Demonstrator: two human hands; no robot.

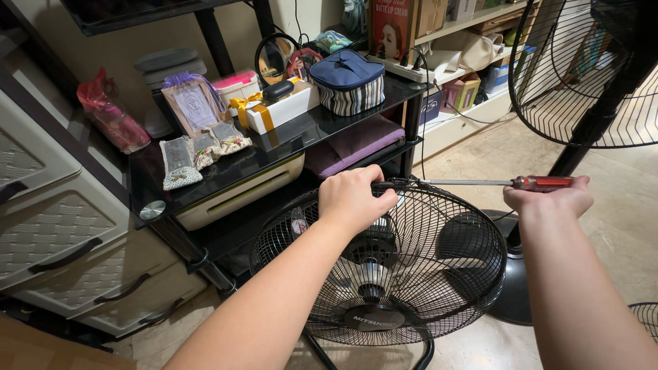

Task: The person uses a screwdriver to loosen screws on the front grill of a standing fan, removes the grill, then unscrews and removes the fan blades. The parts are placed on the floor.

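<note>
Still early in the work, by the look of it: fan guard (411,274) fully closed over the blades, its rim clip (404,183) at the top not yet undone. Left hand (354,199) clenched over the top of the guard rim, holding it steady. Right hand (548,197) closed around the red handle of a screwdriver (493,182) — shaft lying level, tip touching the clip just beside the left fingers. Left to do, as a guess: loosening the clip and lifting the front guard off.

Fan standing low on a pale tiled floor (617,226), close in front of a black glass shelf (226,171) full of small boxes, pouches and a striped bag (348,83). Grey plastic drawers (62,226) at left — a second fan (589,75) standing at right.
</note>
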